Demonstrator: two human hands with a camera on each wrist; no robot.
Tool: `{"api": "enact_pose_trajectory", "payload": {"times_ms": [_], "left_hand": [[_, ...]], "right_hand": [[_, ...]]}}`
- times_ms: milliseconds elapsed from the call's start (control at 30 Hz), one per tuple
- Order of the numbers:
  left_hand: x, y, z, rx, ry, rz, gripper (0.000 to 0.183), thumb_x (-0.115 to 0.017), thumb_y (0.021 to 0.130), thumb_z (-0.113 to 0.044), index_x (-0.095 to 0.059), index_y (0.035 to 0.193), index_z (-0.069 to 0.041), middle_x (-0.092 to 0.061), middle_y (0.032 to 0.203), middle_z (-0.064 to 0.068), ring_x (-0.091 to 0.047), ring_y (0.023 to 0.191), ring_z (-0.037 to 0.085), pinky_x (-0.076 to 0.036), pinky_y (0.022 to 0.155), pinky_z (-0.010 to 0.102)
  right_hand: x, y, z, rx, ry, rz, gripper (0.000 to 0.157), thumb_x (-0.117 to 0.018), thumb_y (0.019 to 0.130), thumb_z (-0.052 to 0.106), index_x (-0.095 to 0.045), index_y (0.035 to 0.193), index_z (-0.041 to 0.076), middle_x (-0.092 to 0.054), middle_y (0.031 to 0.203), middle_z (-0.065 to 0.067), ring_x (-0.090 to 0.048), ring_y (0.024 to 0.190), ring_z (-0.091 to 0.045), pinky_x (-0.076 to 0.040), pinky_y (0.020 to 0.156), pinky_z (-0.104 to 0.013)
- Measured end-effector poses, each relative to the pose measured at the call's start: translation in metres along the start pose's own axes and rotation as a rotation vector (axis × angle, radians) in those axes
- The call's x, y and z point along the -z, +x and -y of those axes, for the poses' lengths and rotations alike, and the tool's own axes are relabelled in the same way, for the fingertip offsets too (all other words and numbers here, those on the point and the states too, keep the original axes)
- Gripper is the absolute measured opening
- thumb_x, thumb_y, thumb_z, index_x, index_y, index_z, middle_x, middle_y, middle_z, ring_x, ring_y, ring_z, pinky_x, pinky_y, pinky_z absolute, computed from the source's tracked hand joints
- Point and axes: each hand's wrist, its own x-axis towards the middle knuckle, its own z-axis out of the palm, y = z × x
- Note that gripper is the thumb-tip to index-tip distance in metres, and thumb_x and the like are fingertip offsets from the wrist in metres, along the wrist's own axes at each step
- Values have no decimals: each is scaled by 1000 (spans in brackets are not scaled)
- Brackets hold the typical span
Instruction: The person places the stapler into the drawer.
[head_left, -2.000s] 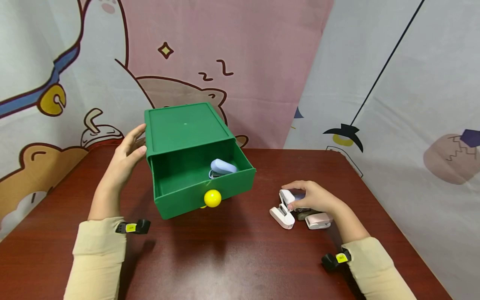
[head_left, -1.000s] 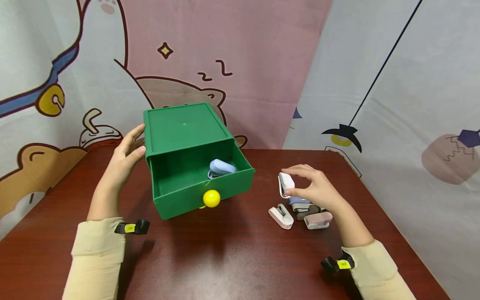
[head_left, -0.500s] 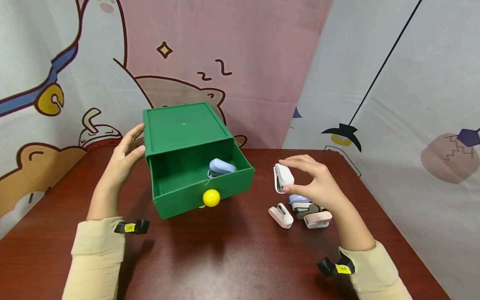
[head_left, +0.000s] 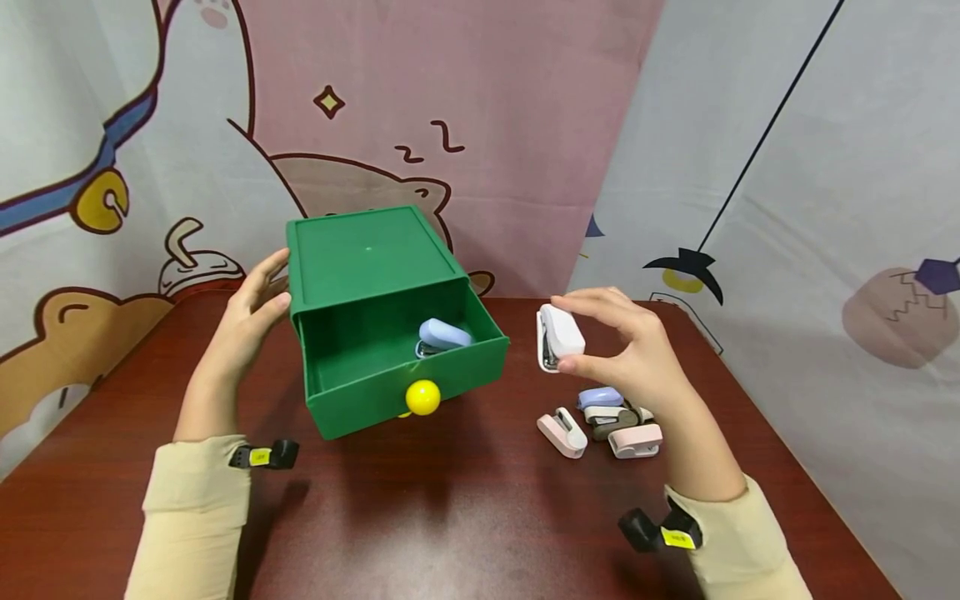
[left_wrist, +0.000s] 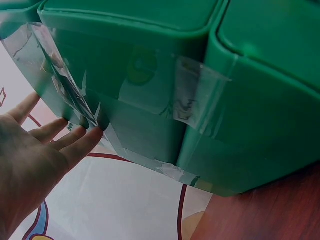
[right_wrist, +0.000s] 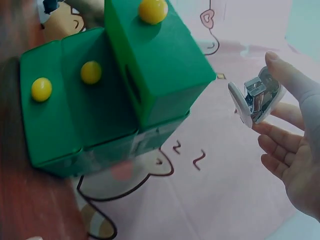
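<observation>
My right hand [head_left: 633, 346] pinches a small white stapler [head_left: 564, 333] between thumb and fingers, raised above the table to the right of the drawer. In the right wrist view the stapler [right_wrist: 256, 95] shows its metal inside. A green drawer unit [head_left: 375, 258] has its top drawer [head_left: 408, 400] pulled out, with a yellow knob on the front. In that drawer lies a light blue stapler [head_left: 444, 335]. My left hand [head_left: 251, 308] rests against the unit's left side. Its fingertips touch the taped green wall [left_wrist: 135, 85] in the left wrist view.
Below my right hand on the brown table [head_left: 450, 533] lie several staplers: a pale pink one [head_left: 562, 433], a lavender one [head_left: 600, 397], a dark grey one [head_left: 617, 423] and another pink one [head_left: 635, 440]. Lower drawers with yellow knobs [right_wrist: 91, 72] sit under the open one.
My right hand has lifted the white stapler off the group on the table and carried it up and slightly left. The left hand and the drawer unit stay in place.
</observation>
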Motion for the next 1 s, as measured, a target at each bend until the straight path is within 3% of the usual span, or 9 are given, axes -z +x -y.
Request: {"api": "enact_pose_trajectory", "payload": {"times_ms": [500, 800, 1000], "left_hand": [[0, 0, 0, -2, -4, 2, 59, -51, 96, -16, -31, 151, -11, -27, 152, 13, -29, 134, 28, -38, 91, 18], [0, 0, 1, -5, -29, 6, 59, -51, 96, -15, -31, 151, -11, -27, 152, 15, -30, 134, 26, -38, 91, 18], [-1, -1, 0, -2, -25, 1, 59, -51, 96, -15, -31, 150, -11, -28, 151, 15, -30, 134, 26, -38, 91, 18]], "right_hand": [[-22, 47, 22, 72, 92, 30, 53, -84, 74, 21, -67, 120, 3, -63, 117, -1, -50, 111, -22, -41, 91, -35], [-49, 74, 35, 81, 127, 93, 54, -84, 71, 6, -66, 122, 4, -62, 119, 1, -50, 111, -17, -42, 92, -35], [-66, 84, 37, 46, 112, 146, 53, -84, 74, 11, -66, 123, 7, -61, 118, 1, -51, 100, -24, -43, 73, -31]]}}
